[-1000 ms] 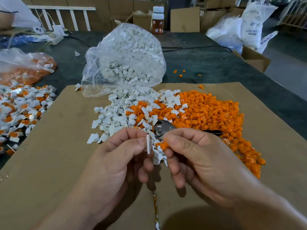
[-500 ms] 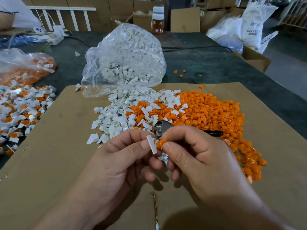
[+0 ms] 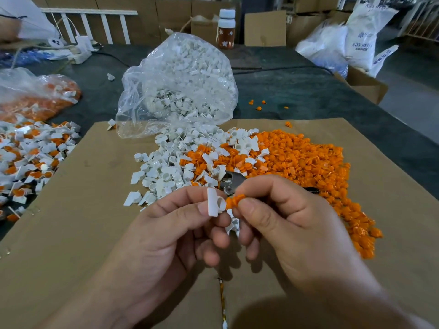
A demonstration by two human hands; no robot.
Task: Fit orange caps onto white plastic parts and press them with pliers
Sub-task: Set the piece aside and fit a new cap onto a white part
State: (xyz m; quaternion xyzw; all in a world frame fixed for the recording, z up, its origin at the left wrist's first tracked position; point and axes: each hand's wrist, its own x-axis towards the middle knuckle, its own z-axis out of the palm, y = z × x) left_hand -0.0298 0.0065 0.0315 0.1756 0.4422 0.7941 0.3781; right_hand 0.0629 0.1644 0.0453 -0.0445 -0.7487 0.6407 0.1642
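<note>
Fitting the orange cap (image 3: 234,201) above the desk (image 3: 308,91)
Our left hand (image 3: 171,233) pinches the white part (image 3: 215,203), probably light and stiff, by its tab; our right hand (image 3: 285,224) pinches the cap beside it.

Over the cardboard sheet (image 3: 71,233), the left hand (image 3: 166,236) pinches a white part (image 3: 215,202); the right hand (image 3: 292,224) pinches an orange cap (image 3: 234,201) touching it.

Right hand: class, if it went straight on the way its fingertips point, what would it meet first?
Probably the white part in the left hand; the right hand's orange cap looks just short of its ring.
</note>
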